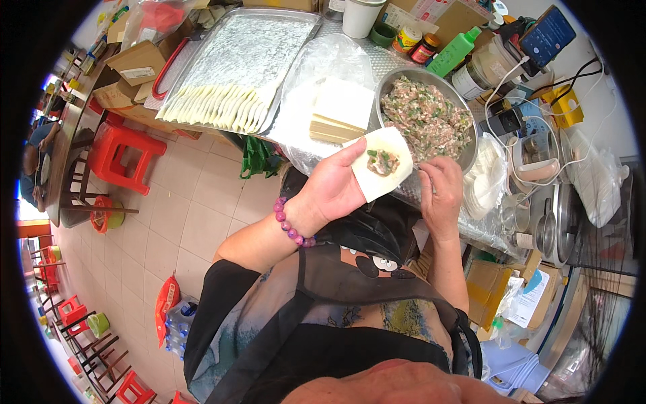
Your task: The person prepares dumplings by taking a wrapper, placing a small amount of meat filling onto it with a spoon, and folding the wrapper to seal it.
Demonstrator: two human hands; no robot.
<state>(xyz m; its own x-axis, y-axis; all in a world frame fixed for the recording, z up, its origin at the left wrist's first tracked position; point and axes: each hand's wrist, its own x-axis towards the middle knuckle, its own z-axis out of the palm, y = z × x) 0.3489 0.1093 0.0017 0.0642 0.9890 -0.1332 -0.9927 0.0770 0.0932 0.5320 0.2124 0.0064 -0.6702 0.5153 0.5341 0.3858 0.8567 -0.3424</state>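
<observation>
On my left hand lies a square dough wrapper, its edge under my thumb, with a small lump of meat and green onion filling on it. My right hand is at the wrapper's right edge, fingers pinched together; whether they hold the wrapper or a thin tool is hidden. Beyond it stands a steel bowl of minced filling. A stack of square wrappers sits on a plastic bag. Folded dumplings line the near edge of a metal tray at the left.
Sauce jars, a green squeeze bottle and a white cup stand behind the bowl. Cables, a propped phone and a bag of round wrappers are at the right. A red stool stands left.
</observation>
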